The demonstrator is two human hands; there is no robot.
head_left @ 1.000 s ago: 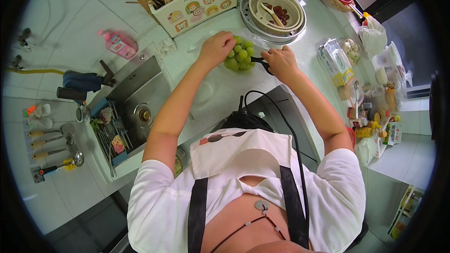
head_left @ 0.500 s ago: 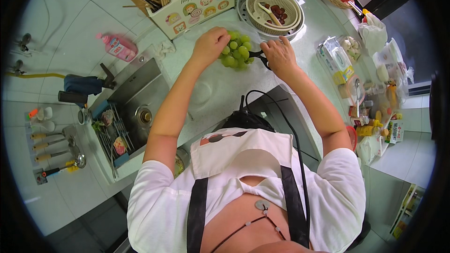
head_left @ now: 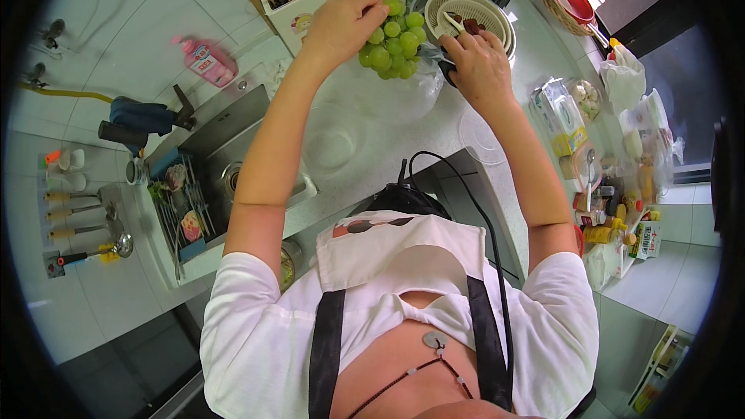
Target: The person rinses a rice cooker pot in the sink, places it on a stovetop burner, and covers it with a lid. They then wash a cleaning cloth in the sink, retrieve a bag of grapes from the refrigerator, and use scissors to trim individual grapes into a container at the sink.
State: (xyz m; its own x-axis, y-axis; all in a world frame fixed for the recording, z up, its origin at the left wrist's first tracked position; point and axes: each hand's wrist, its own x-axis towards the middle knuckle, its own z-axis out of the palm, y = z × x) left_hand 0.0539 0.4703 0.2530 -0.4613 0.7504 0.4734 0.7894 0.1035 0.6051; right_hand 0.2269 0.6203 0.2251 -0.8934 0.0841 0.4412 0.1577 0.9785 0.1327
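Note:
My left hand (head_left: pixel 341 25) is closed at the top of a bunch of green grapes (head_left: pixel 397 45), which hangs over the counter in front of the knife block. The stem inside my fingers is hidden. My right hand (head_left: pixel 481 68) grips black-handled scissors (head_left: pixel 447 71), their blades pointing left at the bunch's right side. Whether the blades touch a stem cannot be made out. Beneath the grapes lies a crumpled clear plastic bag (head_left: pixel 419 97). A transparent round bowl (head_left: pixel 330 147) sits nearer me, and a clear round lid-like piece (head_left: pixel 483 140) lies below my right forearm.
Behind my right hand stands a beige colander (head_left: pixel 504 27) with dark red pieces inside. A white knife block (head_left: pixel 296 22) holds knives and chopsticks. To the left are a sink (head_left: pixel 233 136) and a pink bottle (head_left: pixel 208 62). Packages and jars (head_left: pixel 597 209) crowd the right side.
Both hands have moved up and slightly right in the view, carrying the grapes and scissors. The clear bowl and plastic bag show more plainly beneath them.

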